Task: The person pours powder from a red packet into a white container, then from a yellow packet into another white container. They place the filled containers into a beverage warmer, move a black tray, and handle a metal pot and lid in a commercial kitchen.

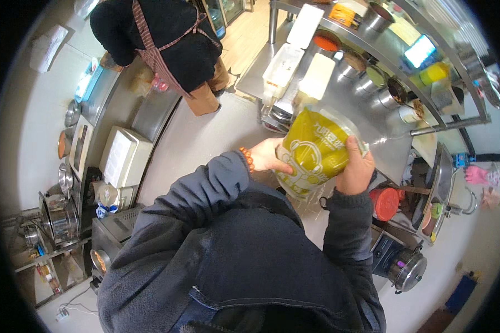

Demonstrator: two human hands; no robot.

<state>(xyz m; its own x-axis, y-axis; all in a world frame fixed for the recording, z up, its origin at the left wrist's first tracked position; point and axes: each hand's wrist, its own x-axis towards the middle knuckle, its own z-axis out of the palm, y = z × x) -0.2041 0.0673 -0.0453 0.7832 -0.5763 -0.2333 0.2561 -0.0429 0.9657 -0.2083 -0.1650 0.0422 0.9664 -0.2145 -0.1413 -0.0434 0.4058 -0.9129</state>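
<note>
Between both hands I hold a yellow-green plastic bag printed with a white cartoon figure and writing. My left hand, with an orange bead bracelet at the wrist, grips the bag's left side, thumb on the front. On the opposite side my right hand clasps the bag, its thumb near the upper right corner. The bag is tilted and hangs above the floor, close to the near corner of a steel worktable. What is inside the bag cannot be seen.
Pale lidded containers and several metal pots stand on the worktable. A person in a striped apron bends over the left counter. To the right are a red-lidded bucket, a sink and a lidded pot.
</note>
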